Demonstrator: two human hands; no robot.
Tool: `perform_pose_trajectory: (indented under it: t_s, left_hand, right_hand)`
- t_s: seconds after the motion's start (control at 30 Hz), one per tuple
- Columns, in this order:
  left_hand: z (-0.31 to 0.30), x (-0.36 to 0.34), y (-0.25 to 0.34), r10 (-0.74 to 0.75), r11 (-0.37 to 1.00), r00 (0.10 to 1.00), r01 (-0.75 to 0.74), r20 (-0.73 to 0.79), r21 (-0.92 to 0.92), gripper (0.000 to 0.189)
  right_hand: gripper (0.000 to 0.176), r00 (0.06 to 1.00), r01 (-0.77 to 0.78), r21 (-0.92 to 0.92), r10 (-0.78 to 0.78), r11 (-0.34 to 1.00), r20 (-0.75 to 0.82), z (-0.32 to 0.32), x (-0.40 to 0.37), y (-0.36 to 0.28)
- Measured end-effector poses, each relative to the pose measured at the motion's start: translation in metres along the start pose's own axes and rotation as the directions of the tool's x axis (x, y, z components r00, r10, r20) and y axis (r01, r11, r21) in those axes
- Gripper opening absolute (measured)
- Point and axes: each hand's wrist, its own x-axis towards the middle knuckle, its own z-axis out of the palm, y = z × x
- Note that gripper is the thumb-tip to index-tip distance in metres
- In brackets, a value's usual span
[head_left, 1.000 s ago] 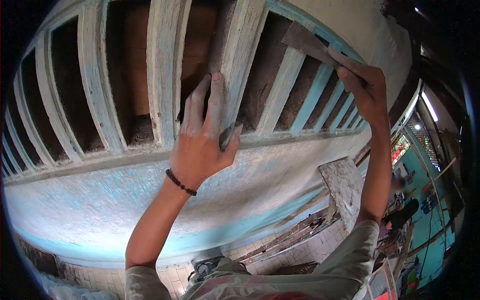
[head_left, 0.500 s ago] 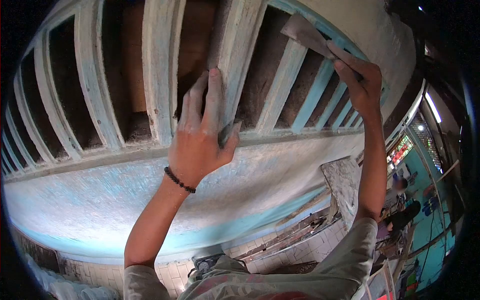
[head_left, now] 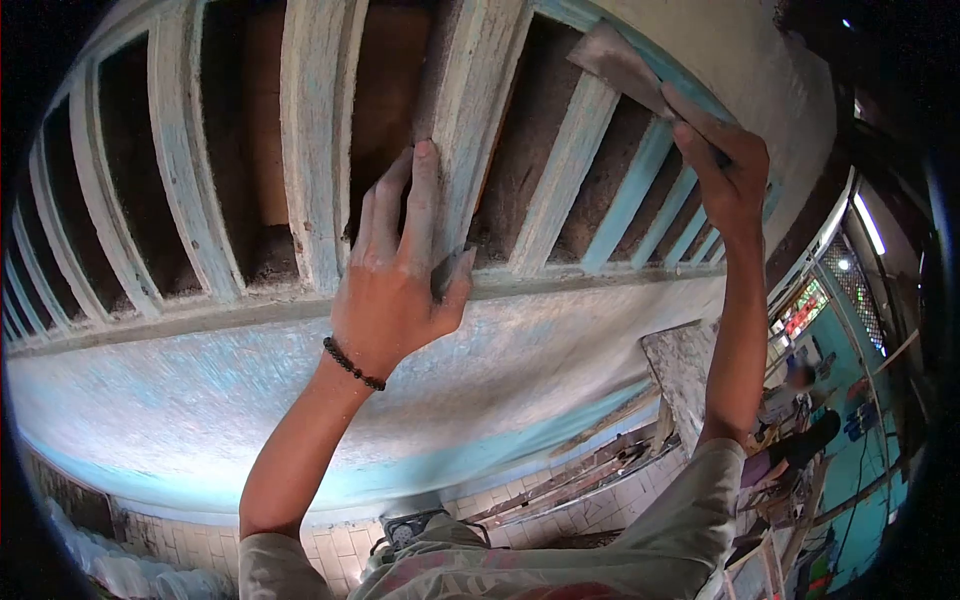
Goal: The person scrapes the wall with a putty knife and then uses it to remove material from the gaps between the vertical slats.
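Head view, scraper (head_left: 618,66) projecting from right fingers (head_left: 706,119)

No legible text or signs anywhere

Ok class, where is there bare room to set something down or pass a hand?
Setting down: tiled floor between bundled plastic and black object. Hand: perhaps the gap between the slat at the left hand and the next slat rightward. Crowded: floor around long planks.
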Motion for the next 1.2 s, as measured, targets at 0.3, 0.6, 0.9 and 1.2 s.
perform_pose_trajectory:
  t_s: [0.3, 0.6, 0.9, 1.2]
  left_hand:
    - [-0.002, -0.001, -0.001, 0.017, 0.999, 1.0, -0.016, 0.01, -0.034, 0.103]
    - [0.001, 0.001, -0.002, 0.045, 0.999, 0.999, -0.045, -0.023, -0.029, 0.103]
    - [0.0, -0.001, 0.001, 0.004, 1.0, 1.0, -0.004, 0.011, -0.026, 0.105]
    - [0.0, -0.001, 0.0, 0.026, 1.0, 1.0, -0.026, 0.002, 0.0, 0.106]
  right_hand:
    - [0.032, 1.0, 0.03, -0.248, -0.027, 0.968, 0.015, -0.021, -0.011, -0.017]
    - [0.041, 0.962, 0.133, -0.385, -0.213, 0.913, -0.172, -0.013, -0.028, -0.011]
    - [0.047, 0.906, 0.258, -0.507, -0.388, 0.823, -0.169, 0.006, -0.007, 0.007]
    - [0.063, 0.924, 0.27, -0.564, -0.374, 0.78, -0.075, 0.018, -0.029, 0.007]
